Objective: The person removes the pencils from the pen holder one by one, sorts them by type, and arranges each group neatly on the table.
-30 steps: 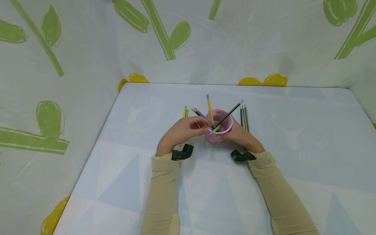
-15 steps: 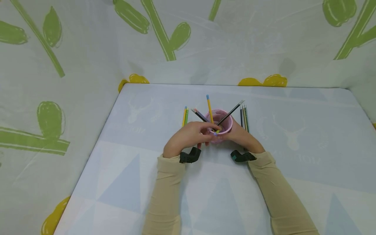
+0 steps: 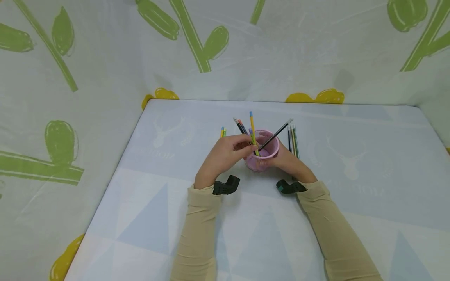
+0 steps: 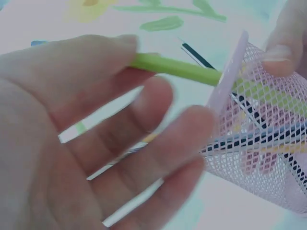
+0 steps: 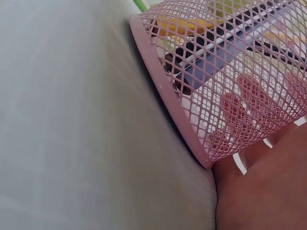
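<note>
My right hand (image 3: 290,162) grips a pink mesh pencil cup (image 3: 258,164) from its right side, keeping it on the table. In the right wrist view, pencil ends show through the mesh near the cup's base rim (image 5: 165,93), and fingers lie behind it. A yellow-green pencil (image 4: 180,68) stands partly inside the cup; the thumb and forefinger of my left hand (image 3: 225,156) pinch its upper part, while the other fingers are apart. Also leaning in the cup are a black pencil (image 3: 277,133), a yellow pencil (image 3: 252,120) and darker pencils (image 3: 240,125) at left.
Several pencils (image 3: 294,142) lie side by side on the table right of the cup. Behind the left hand, yellow and green pencils (image 3: 222,132) lie partly hidden. The patterned table (image 3: 147,226) meets a wall at the back and left.
My left hand dipped toward the cup, then rose slightly. The yellow-green pencil swung from slanting over the near rim to upright in the cup. The right hand and cup stayed nearly still.
</note>
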{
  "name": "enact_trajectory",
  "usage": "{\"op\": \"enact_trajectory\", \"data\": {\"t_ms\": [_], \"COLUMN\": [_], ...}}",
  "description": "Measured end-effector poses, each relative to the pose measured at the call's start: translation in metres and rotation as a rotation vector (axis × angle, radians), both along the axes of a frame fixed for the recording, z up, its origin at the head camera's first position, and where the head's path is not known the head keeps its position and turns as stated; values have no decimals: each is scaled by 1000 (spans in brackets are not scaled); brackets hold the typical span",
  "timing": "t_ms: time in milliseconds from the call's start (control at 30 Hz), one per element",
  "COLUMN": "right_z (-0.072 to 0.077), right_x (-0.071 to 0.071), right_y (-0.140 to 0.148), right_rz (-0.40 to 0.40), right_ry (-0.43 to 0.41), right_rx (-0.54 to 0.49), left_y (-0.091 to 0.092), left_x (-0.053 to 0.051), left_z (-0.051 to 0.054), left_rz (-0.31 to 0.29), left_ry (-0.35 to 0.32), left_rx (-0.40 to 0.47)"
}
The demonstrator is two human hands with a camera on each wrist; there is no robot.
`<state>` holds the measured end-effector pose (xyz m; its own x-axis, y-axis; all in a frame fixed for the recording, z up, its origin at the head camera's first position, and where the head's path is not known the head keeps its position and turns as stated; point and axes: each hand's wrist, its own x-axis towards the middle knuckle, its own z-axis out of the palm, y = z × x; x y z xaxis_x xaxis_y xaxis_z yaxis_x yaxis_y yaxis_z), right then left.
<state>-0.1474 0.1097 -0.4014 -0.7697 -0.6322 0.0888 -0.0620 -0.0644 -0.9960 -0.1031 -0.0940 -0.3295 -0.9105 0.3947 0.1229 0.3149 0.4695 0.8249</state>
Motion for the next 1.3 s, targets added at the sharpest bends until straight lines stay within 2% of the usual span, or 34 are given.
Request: {"op": "enact_trajectory", "data": {"t_ms": [200, 333, 433, 567, 700, 900, 1100, 1133, 1300], "right_z": [0, 1, 1, 0, -1, 0, -1, -1, -1], "right_x": [0, -1, -2, -3, -2, -3, -3, -3, -3], "right_y": [-1, -2, -2, -2, -2, -3, -3, -3, -2], "right_rz": [-1, 9, 12, 17, 28, 40, 35, 36, 33], "right_ry": [-6, 1, 8, 12, 21, 8, -7, -3, -7], "right_rx": [-14, -35, -44, -67, -66, -101, -86, -83, -61], "left_y": [-8, -16, -20, -26, -33, -40, -41, -41, -46], "left_x": [0, 0, 6, 11, 11, 9, 6, 6, -5], "left_z": [2, 7, 18, 28, 28, 23, 16, 16, -4], "left_rz": [128, 172, 186, 235, 306, 398, 465, 480, 558], "left_ry": [96, 93, 78, 99, 95, 34, -13, -22, -29], "left_rx": [126, 302, 457, 548, 535, 478, 436, 417, 223]}}
